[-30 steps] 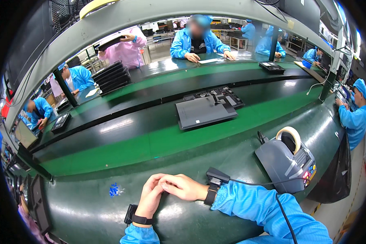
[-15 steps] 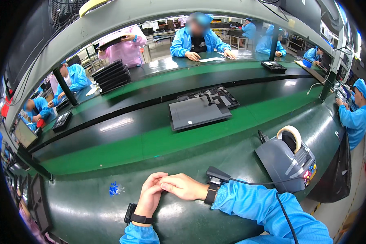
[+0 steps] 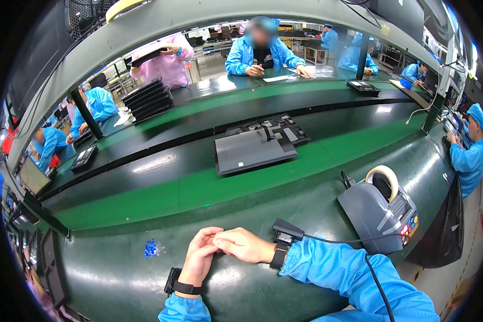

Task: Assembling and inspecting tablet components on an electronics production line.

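Note:
My left hand [image 3: 200, 256] and my right hand [image 3: 243, 244] rest against each other above the near part of the green table. The fingers of both are closed, the right hand's fingers folded over those of the left. No object shows between them, though the palms are hidden. Left of the hands, small blue pieces [image 3: 151, 248] lie in a loose cluster on the table. Beyond the hands, a flat dark grey panel [image 3: 255, 152] lies partly over an opened laptop base [image 3: 291, 130] with its inner parts exposed, on the green conveyor belt.
A grey tape dispenser [image 3: 367, 212] holding a cream tape roll [image 3: 383, 180] stands to the right, near a black bag [image 3: 440, 236]. A cable runs from my right wrist strap. Across the belt, co-workers sit or stand near stacked black trays [image 3: 146, 100].
The grey panel and laptop base have shifted a little to the left along the belt. My hands stay nearly in place. A co-worker opposite has moved a hand slightly.

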A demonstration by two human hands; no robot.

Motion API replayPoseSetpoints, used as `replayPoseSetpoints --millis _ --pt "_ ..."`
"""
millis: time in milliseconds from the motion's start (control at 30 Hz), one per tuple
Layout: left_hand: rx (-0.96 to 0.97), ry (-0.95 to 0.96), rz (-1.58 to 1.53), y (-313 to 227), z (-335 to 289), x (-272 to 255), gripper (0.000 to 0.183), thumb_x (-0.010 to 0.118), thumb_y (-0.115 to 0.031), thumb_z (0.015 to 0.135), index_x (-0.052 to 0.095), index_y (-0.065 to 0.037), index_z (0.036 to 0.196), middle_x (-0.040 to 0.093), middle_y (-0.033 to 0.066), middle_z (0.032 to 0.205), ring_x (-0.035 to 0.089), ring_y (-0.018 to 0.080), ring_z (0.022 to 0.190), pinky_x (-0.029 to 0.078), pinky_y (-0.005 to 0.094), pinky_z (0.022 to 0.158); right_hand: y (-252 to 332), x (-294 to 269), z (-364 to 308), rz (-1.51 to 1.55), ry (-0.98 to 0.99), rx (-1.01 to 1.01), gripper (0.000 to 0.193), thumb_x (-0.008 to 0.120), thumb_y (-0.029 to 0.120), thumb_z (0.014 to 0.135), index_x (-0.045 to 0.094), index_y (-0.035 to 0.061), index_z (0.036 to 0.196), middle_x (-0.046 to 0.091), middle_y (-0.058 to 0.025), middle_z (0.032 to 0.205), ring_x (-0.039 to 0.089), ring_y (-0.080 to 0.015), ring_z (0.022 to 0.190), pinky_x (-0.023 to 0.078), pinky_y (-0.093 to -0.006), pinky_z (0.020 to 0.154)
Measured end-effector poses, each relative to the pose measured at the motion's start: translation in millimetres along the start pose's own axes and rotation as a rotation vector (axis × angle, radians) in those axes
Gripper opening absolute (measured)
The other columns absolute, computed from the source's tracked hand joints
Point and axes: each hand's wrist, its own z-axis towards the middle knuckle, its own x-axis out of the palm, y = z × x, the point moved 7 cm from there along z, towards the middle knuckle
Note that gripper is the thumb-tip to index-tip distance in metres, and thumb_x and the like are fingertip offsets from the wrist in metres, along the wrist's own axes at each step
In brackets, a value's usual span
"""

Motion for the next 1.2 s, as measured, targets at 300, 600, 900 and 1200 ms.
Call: replayPoseSetpoints --millis 300,600,900,1200 --pt "0.012 -0.026 -0.002 5.3 2.0 -6.4 0.038 0.055 -0.004 0.079 0.051 0.002 0.116 0.061 0.0114 0.102 0.058 0.0175 0.091 0.045 0.0270 0.082 -1.8 -0.6 0.1 -0.181 -0.016 -0.060 0.034 0.042 0.029 0.098 0.055 0.0003 0.084 0.057 -0.0133 0.076 0.056 -0.0277 0.069 0.045 -0.0371 0.065" --pt "0.009 -0.030 -0.014 7.7 2.5 -7.0 0.036 0.054 -0.002 0.079 0.052 0.001 0.116 0.060 0.0102 0.101 0.057 0.0160 0.089 0.045 0.0271 0.080 -4.6 0.3 -1.7 -0.245 -0.022 -0.056 0.032 0.044 0.028 0.097 0.059 0.0003 0.092 0.062 -0.0184 0.089 0.060 -0.0357 0.081 0.049 -0.0396 0.072" --pt "0.014 -0.009 -0.001 6.7 1.1 -6.8 0.035 0.055 -0.002 0.080 0.051 0.002 0.115 0.060 0.0094 0.101 0.057 0.0157 0.091 0.045 0.0267 0.081 -11.2 -0.1 -0.7 -0.197 -0.008 0.009 0.033 0.044 0.026 0.098 0.062 -0.0019 0.099 0.066 -0.0172 0.089 0.065 -0.0284 0.078 0.050 -0.0362 0.071" --pt "0.053 -0.043 -0.078 -0.8 7.2 4.0 0.026 0.050 -0.021 0.093 0.054 0.001 0.107 0.061 0.0125 0.098 0.061 0.0207 0.086 0.049 0.0321 0.078 -0.8 -42.9 7.3 0.124 -0.366 0.064 0.027 0.045 0.018 0.096 0.056 0.0001 0.080 0.054 -0.0037 0.069 0.050 -0.0087 0.062 0.043 -0.0260 0.055"
